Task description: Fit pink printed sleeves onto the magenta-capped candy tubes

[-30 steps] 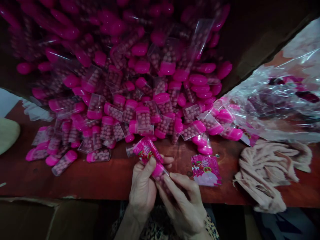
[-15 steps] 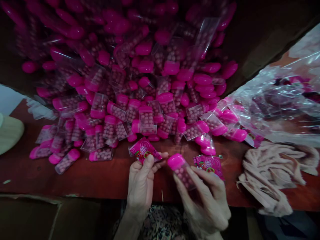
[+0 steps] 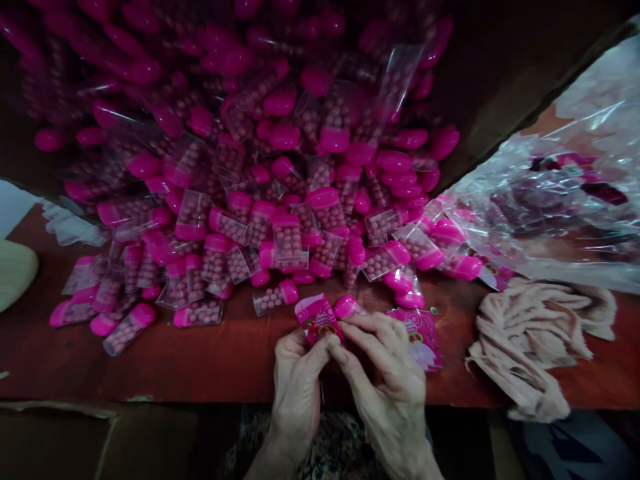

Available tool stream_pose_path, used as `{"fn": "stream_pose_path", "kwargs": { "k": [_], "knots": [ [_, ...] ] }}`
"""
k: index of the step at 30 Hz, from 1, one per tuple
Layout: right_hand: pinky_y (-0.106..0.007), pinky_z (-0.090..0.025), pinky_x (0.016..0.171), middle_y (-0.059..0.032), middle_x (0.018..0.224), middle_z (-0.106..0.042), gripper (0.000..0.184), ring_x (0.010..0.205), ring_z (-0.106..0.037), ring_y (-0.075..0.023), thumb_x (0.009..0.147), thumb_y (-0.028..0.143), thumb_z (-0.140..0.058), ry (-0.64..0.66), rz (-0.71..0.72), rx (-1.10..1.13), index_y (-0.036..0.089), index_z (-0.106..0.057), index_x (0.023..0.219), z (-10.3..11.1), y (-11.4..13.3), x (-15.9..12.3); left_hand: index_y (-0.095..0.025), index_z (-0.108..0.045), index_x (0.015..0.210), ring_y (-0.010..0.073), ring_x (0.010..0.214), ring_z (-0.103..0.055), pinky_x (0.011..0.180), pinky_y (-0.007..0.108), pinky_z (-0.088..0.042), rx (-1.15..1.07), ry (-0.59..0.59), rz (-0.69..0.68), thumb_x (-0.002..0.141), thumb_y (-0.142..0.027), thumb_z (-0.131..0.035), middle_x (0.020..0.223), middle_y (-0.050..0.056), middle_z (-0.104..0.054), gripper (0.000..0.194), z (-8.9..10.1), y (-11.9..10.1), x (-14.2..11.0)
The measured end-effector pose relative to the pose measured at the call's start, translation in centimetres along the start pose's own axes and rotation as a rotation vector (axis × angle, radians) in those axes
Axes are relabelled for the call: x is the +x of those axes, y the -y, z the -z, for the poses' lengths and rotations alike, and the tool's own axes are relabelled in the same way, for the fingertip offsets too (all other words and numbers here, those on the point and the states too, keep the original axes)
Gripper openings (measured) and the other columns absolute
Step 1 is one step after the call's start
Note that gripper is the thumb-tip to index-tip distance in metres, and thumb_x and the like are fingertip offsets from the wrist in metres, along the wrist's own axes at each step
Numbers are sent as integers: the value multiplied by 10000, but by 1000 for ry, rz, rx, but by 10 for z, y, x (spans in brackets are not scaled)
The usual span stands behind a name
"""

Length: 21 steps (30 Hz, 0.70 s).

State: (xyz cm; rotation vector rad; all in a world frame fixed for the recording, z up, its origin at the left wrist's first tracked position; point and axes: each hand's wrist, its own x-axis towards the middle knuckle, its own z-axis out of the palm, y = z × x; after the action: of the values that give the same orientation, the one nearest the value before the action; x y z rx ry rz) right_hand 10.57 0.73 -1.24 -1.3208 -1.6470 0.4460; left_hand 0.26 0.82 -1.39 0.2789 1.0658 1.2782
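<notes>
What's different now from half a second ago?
The right hand moved left, its pink-capped bottle with it, and now meets the left hand. The printed pink packet shifted right and nearer the person, uncovering another bottle. The heap and crumpled cloth stayed put. Nothing was visibly released.

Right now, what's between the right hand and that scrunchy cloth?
In the head view, pink printed labels lie there, partly hidden by the right hand, then bare red tabletop up to the cloth.
</notes>
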Motion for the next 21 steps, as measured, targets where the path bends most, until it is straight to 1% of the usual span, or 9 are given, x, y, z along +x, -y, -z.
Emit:
{"fn": "stream_pose_path", "kwargs": {
  "k": [2,4,8,10,13,15,17,19,21],
  "knots": [
    [-348,-472,735,-37,854,-628,148,854,-550,-184,788,124,-620,3,-21,57,198,-633,916,-2,2,1,-177,-731,789,117,638,-608,673,234,-482,25,27,12,715,-204,-699,710,10,-715,85,1,0,-3],
    [-345,-477,720,-30,831,-635,124,823,-565,-177,788,110,-614,14,-45,93,203,-634,868,-2,2,1,-180,-731,837,135,703,-627,735,254,-484,83,64,16,727,-193,-688,763,20,-721,119,4,-4,-7],
    [-345,-472,730,-20,795,-636,110,791,-572,-169,816,98,-562,1,-71,99,203,-594,813,2,1,4,-193,-703,958,168,829,-648,834,274,-474,127,158,-1,678,-163,-727,883,45,-722,283,8,-17,-10],
    [-334,-466,737,-15,791,-632,125,784,-565,-162,824,81,-539,12,-38,70,200,-573,830,4,2,7,-202,-666,1037,186,875,-646,829,276,-481,117,146,-67,655,-179,-745,956,63,-709,391,8,-21,-11],
    [-310,-458,718,-10,766,-625,139,756,-544,-153,824,56,-524,39,43,7,192,-551,825,4,3,10,-239,-604,1114,196,939,-625,829,282,-479,190,51,-238,661,-172,-738,1046,67,-675,477,9,-23,-10],
    [-301,-455,701,-9,738,-610,153,734,-528,-149,826,38,-510,62,96,-20,188,-532,810,2,4,10,-249,-618,1066,197,956,-610,831,287,-474,302,-26,-364,670,-142,-724,1040,58,-663,424,11,-24,-10],
    [-302,-452,693,-9,724,-590,166,715,-513,-146,837,23,-485,101,131,-32,186,-518,816,0,3,8,-229,-666,919,208,966,-595,831,290,-468,440,-75,-477,674,-122,-712,999,57,-659,271,13,-26,-10],
    [-304,-446,686,-10,719,-571,171,700,-497,-143,853,23,-457,147,135,-51,182,-512,825,-1,1,5,-206,-680,769,220,955,-589,812,289,-467,566,-64,-530,679,-120,-704,941,63,-660,126,15,-29,-9],
    [-307,-439,681,-10,710,-555,178,686,-486,-141,872,32,-428,182,132,-83,178,-511,813,-1,-1,2,-192,-681,689,224,912,-596,769,282,-471,650,-12,-504,673,-131,-710,896,69,-664,70,19,-33,-7]
  ]
}}
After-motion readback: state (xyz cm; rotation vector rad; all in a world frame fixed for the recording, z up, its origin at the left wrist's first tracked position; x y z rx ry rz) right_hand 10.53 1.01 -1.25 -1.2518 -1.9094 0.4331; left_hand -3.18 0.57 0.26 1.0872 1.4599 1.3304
